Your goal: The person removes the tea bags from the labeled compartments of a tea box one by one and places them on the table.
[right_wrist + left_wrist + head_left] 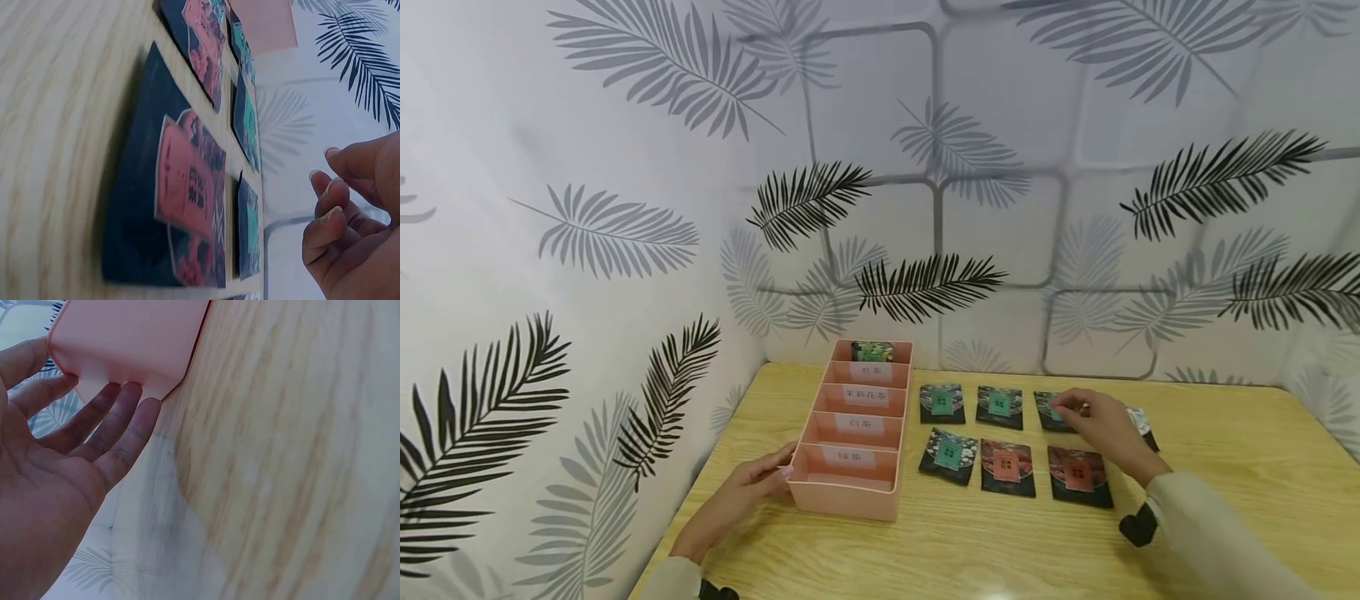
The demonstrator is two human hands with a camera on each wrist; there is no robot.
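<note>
My left hand (752, 492) is at the near left corner of a pink divided box (842, 500). In the left wrist view, its spread fingertips touch the box's outer wall (125, 337). My right hand (1105, 425) is over the back row of tea packets, its fingers loosely bent and holding nothing. Its fingertips overlap a green-labelled packet (1049, 412) in the head view. In the right wrist view, the right hand (356, 219) shows a gap between thumb and fingers. A red-labelled packet (187, 194) lies close by on the table.
Two more green-labelled packets (942, 403) lie in the back row. In front are a flower-patterned packet (949, 455) and another red-labelled packet (1007, 467). A further packet (1142, 423) is partly behind the right hand. A green packet (872, 351) stands in the box's rear compartment.
</note>
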